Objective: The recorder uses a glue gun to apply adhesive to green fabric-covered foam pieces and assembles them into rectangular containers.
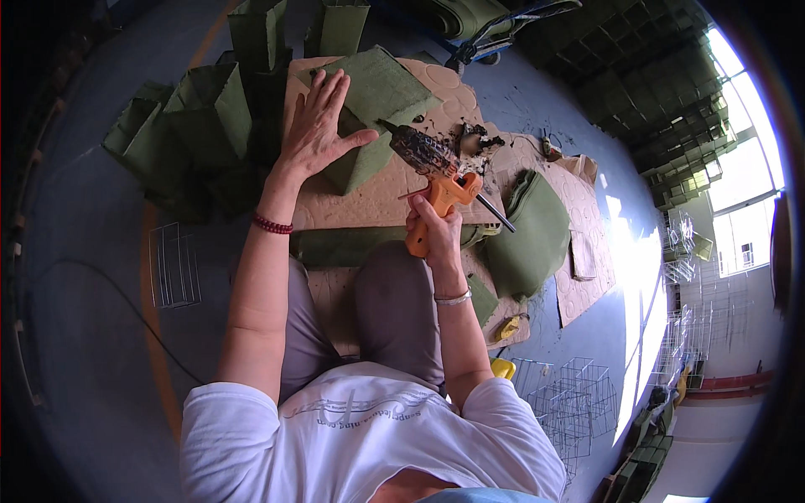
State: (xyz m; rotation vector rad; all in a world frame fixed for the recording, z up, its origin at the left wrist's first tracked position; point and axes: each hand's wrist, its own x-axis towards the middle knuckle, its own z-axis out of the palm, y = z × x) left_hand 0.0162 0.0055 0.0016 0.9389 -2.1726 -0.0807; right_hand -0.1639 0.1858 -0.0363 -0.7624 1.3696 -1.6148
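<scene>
Grey-blue floor (92, 251) carries tan cardboard sheets (394, 189), green felt pieces (193, 126) and wire frames (172, 264).

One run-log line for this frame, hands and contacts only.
left hand flat on green felt piece | right hand grips orange glue gun | nozzle near felt | cardboard sheet beneath

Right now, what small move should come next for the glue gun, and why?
Probably bring the glue gun nozzle down to the felt piece beside the thumb: the left hand presses it flat, and the right hand aims the nozzle just short of its edge.
</scene>
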